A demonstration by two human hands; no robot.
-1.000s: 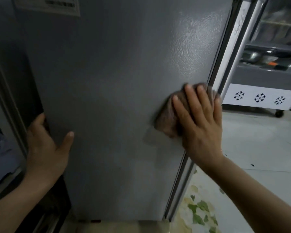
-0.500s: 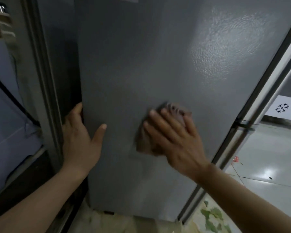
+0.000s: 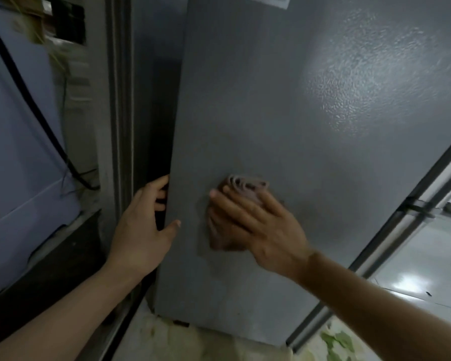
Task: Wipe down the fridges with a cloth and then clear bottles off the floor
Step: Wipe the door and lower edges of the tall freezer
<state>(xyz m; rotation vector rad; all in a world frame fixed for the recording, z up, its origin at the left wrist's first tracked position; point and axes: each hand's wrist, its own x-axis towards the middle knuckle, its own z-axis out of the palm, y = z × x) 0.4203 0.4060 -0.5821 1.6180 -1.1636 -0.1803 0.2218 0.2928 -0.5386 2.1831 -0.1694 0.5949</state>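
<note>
right hand (image 3: 261, 230) lies flat w/ fingers straight, pressing a folded pinkish-brown cloth (image 3: 241, 188) against the grey side panel of the fridge (image 3: 297, 113); cloth sticks out above and below the fingers. left hand (image 3: 143, 230) grips the panel's left edge, fingers curled round behind it, thumb on the front face. dark gap between that edge and a grey vertical frame (image 3: 120, 100). black cable (image 3: 37, 110) runs diagonally down a pale surface at far left. white label (image 3: 274, 1) at top of panel, cut off. glare patch upper right on textured finish. glossy pale floor (image 3: 414, 269) at right, leaf-patterned mat (image 3: 336, 342) bottom right.
</note>
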